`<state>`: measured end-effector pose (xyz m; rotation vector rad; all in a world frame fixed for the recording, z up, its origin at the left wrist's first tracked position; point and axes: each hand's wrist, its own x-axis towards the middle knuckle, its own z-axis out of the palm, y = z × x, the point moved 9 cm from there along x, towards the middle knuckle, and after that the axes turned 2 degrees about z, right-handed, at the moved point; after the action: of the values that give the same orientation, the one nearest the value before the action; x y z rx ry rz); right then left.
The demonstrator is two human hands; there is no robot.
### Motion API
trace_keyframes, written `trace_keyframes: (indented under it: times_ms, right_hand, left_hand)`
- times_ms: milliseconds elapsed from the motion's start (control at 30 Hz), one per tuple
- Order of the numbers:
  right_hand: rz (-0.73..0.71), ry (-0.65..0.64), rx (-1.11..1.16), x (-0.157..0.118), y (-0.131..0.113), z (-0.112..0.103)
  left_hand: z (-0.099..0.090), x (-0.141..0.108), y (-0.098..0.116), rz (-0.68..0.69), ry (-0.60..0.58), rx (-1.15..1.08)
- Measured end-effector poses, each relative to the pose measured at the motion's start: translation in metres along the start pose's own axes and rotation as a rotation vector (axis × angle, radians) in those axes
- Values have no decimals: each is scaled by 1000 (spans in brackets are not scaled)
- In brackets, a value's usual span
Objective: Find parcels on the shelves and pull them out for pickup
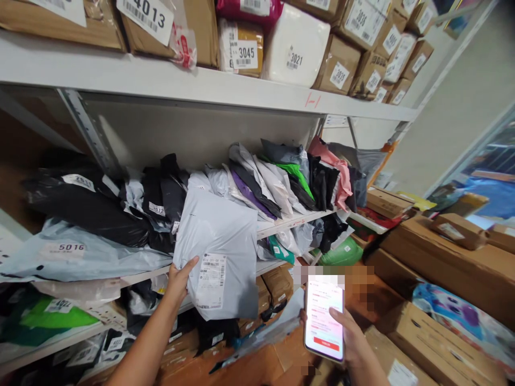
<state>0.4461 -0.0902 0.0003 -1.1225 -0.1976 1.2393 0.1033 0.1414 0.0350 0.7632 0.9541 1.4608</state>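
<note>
My left hand (pixel 183 277) grips the left edge of a large grey plastic mailer (pixel 229 230), thumb on its front. A white shipping label (pixel 212 281) with barcodes faces me. The mailer is in front of a shelf of upright bagged parcels. In my right hand (pixel 349 327) is a smartphone (pixel 324 317), its lit screen showing a list and a red button at the bottom. Behind the phone, a pale grey-blue mailer (pixel 267 329) hangs beside the right hand; whether the fingers also hold it is hidden.
Boxes with number labels, among them a white parcel (pixel 296 45), fill the upper shelf (pixel 241 88). A black bagged parcel (pixel 88 201) and a pale blue one (pixel 80 249) lie at the left. Cardboard boxes (pixel 438 338) are stacked at the right.
</note>
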Motion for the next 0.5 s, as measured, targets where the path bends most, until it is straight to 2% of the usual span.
trace_keyframes:
  times_ms: [133, 300, 400, 500]
  right_hand:
    - [-42, -195, 20, 6, -22, 67]
    - [-52, -303, -23, 23, -28, 147]
    - [-34, -369, -59, 33, -21, 184]
    - [-17, -430, -74, 40, -15, 206]
  left_hand:
    - [0, 1, 3, 13, -2, 1]
    - [1, -1, 7, 28, -8, 13]
    - [0, 0, 7, 28, -8, 36]
    - [-4, 0, 8, 57, 15, 75]
